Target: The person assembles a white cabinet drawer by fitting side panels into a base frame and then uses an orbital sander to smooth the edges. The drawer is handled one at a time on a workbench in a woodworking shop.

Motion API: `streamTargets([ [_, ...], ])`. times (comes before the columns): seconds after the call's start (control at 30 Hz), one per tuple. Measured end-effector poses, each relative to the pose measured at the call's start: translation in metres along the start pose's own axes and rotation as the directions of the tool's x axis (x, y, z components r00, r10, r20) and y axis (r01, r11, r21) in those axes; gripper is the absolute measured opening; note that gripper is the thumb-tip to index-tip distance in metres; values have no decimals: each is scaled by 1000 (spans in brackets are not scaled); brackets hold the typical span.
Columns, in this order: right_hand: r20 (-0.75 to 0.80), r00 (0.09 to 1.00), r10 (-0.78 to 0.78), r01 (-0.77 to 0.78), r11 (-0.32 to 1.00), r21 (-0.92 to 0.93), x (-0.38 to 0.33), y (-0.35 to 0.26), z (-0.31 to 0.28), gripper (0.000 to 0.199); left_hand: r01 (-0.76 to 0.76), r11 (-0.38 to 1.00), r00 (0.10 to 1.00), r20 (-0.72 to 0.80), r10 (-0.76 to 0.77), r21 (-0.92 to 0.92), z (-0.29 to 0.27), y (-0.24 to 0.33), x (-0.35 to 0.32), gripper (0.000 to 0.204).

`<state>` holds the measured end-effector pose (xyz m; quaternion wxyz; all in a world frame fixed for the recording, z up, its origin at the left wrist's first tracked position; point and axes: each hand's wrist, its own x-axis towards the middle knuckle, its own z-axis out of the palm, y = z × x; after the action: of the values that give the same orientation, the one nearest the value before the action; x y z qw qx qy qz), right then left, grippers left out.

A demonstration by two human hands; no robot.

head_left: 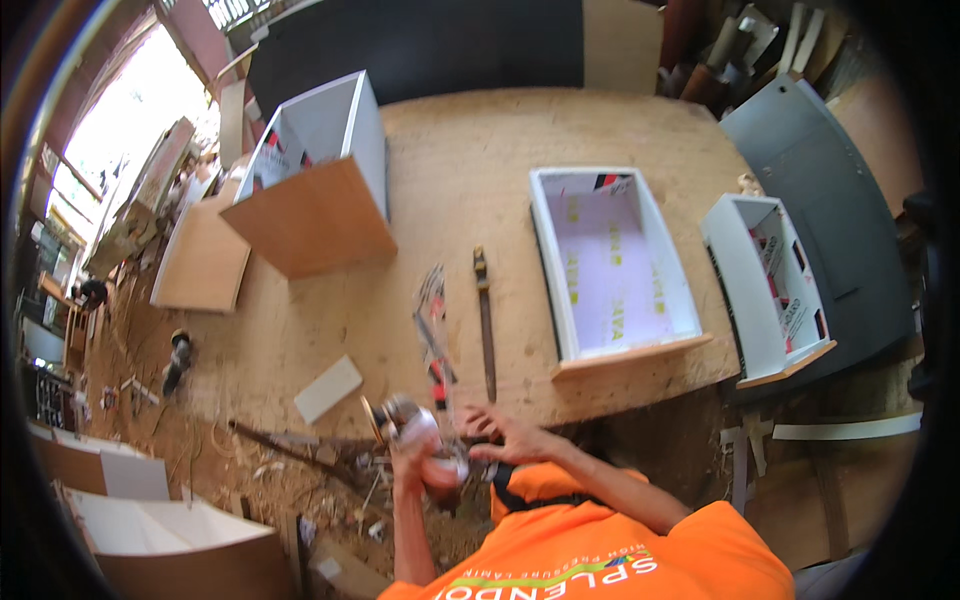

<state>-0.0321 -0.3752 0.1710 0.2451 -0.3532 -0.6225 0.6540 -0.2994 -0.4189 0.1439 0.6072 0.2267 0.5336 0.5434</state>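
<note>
My left hand (412,455) is closed around a blurred hand tool with a metallic head and a thin round disc (373,421) at one end; it resembles an angle grinder. Close by on the right, my right hand (500,436) has its fingers spread and nothing visible in it. Both hands are at the near edge of the wooden worktop (440,190). Just beyond them lies a crumpled clear plastic packet (432,325) with something red at its near end. Beside it rests a long, narrow dark tool (485,325). A small pale board (328,390) lies left of the packet.
A white box with a brown front (315,220) stands at the far left. On the right are an open white drawer (615,265) and a narrower one (765,290). A dark tool (178,360) sits at the left edge. Scraps litter the ground (270,470).
</note>
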Motion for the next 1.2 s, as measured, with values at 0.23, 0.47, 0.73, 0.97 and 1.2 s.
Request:
streamTargets([
  [0.23,88,992,-94,44,890,454,2,22,15,117,266,950,948,134,-289,165,62,-49,-59,65],
  [0.47,148,981,122,-177,873,455,-52,23,-22,113,315,940,906,255,-339,131,80,-77,-54,67],
  [0.73,31,999,-25,3,817,577,-119,49,-76,115,320,912,822,405,-401,255,166,-91,-57,61],
  [0.97,57,993,-102,36,736,676,-205,81,-143,114,418,892,773,450,-448,169,272,-128,-101,52],
  [1.2,-257,965,-52,237,592,770,-318,103,-196,79,306,912,836,381,-394,272,414,-178,-147,54],
])
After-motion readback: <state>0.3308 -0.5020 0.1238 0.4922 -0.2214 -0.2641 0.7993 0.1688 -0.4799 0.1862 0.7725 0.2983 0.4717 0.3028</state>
